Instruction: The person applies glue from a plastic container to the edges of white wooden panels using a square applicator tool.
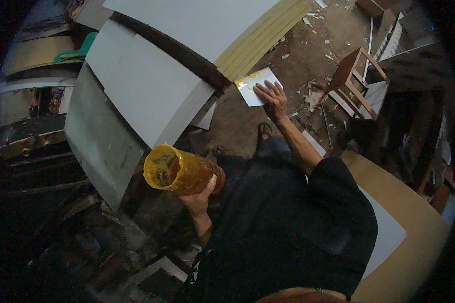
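Observation:
My left hand (201,198) is wrapped round a wide plastic jar (189,169), tilted so its open mouth faces left. Yellow, glue-like residue coats the jar's rim and inner wall, and the body looks amber. In my right hand (274,98) is a flat white scraper sheet (252,90), its far edge smeared with yellow glue. The sheet is beside the near corner of a stack of white-topped boards (197,22), whose side edges (263,38) look yellow. Whether the sheet touches that corner I cannot tell. My right fingers lie over the sheet; the thumb is hidden.
Another white board stack (151,86) stands left of centre, with a grey-green panel (98,136) beside it. A wooden frame (361,83) sits on the littered floor (318,55) at right. Tan and white sheets (414,227) lie at lower right. A green plastic item (78,50) is far left.

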Demonstrator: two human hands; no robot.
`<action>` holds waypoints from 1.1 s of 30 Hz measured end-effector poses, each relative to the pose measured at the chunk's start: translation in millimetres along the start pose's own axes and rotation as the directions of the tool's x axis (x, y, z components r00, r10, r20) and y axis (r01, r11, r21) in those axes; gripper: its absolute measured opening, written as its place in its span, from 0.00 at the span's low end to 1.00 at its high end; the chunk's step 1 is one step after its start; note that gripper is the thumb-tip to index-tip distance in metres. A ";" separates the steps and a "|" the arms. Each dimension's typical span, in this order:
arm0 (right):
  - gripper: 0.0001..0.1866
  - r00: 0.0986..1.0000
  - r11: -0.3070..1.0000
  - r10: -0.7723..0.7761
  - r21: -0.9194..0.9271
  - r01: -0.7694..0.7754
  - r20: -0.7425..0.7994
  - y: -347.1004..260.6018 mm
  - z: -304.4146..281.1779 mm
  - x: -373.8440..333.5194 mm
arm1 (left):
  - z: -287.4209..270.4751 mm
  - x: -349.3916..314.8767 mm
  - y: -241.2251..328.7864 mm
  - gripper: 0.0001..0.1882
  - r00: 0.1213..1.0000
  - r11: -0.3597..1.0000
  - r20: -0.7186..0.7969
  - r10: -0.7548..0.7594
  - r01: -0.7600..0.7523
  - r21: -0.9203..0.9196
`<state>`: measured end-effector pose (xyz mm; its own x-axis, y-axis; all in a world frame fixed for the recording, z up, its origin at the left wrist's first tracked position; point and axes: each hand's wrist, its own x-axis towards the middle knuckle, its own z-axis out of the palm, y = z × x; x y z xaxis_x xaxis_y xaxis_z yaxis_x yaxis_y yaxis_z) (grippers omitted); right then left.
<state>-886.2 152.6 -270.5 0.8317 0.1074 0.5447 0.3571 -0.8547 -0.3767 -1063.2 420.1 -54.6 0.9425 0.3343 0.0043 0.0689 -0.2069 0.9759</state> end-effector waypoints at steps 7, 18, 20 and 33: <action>0.18 0.995 0.994 0.095 0.054 -0.095 0.009 1.3 -11.3 -28.0 | -0.5 -0.1 -3.3 0.40 0.997 0.997 -0.010 -0.077 0.077 0.001; 0.16 0.996 0.999 -0.021 -0.033 0.018 -0.086 10.6 -4.6 37.1 | 6.6 -0.8 -5.1 0.43 0.989 0.991 0.082 -0.124 0.127 -0.030; 0.17 0.998 0.998 -0.051 -0.028 0.050 -0.036 11.7 3.6 28.3 | 7.7 -1.8 -9.0 0.43 0.993 0.995 0.057 -0.099 0.100 -0.016; 0.20 0.970 0.974 -0.211 -0.055 0.219 0.124 53.9 -14.2 21.5 | 14.5 4.0 -2.7 0.44 0.989 0.990 0.079 -0.128 0.132 -0.047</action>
<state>-855.1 101.6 -268.5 0.7840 0.3474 0.5145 0.5066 -0.8371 -0.2066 -1054.9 408.7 -60.4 0.9488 0.2840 -0.1379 0.1771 -0.1172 0.9772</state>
